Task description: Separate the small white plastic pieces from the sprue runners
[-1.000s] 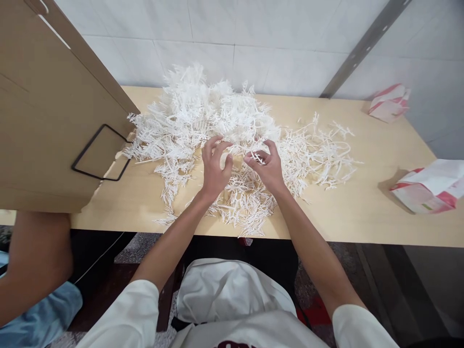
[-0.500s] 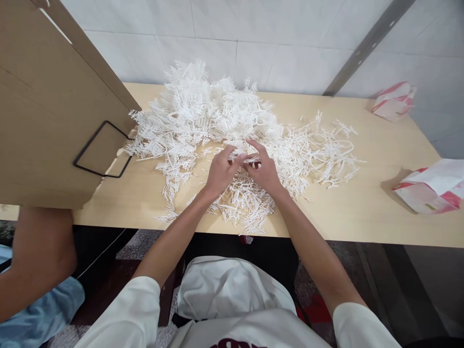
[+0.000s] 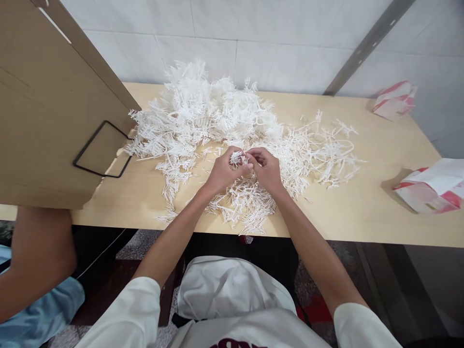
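a pale wood-toned table point(image 3: 348, 212) bears a heap of white branching strands point(image 3: 206, 111) at 11 o'clock, spilling towards 6, with a looser tangle point(image 3: 326, 154) towards 3; red-and-white packets sit at 2 point(image 3: 394, 101) and 3 point(image 3: 427, 191), and brown cardboard point(image 3: 54, 116) stands upright at 9

On the table point(image 3: 362, 208), taking the big pile point(image 3: 213, 111) as landmark: the cardboard panel point(image 3: 54, 111) stands left of it, the loose strands point(image 3: 326, 152) lie right, both packets point(image 3: 395, 100) farther right, the wall point(image 3: 253, 53) behind.
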